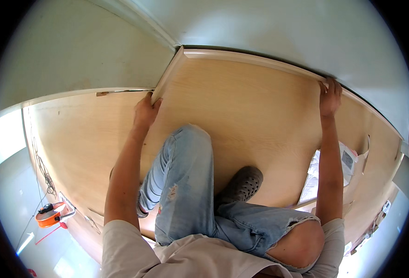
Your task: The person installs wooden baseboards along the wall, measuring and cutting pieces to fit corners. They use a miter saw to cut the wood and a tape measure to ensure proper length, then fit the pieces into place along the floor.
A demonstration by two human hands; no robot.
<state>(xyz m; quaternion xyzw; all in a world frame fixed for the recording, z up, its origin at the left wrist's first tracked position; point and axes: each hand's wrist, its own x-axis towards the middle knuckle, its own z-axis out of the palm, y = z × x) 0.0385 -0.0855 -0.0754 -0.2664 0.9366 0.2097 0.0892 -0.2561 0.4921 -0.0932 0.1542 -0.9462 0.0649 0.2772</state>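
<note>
Corner joint: the short skirting strip could slip out of line with the long skirting strip if you load it unevenly.
Wall: a dark gap shows there; pressing one spot might bow the long skirting strip.
Left hand: fingers wrapped round the short skirting strip's near end.
Right hand: fingers gripping the long skirting strip's top edge.
Strips: slim, pale wood-toned, meeting at the wall corner.

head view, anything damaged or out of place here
Yes: the jeans are torn open at the right knee, edges frayed, and the wire lies tangled at far left. The trim shows no obvious damage.
</note>
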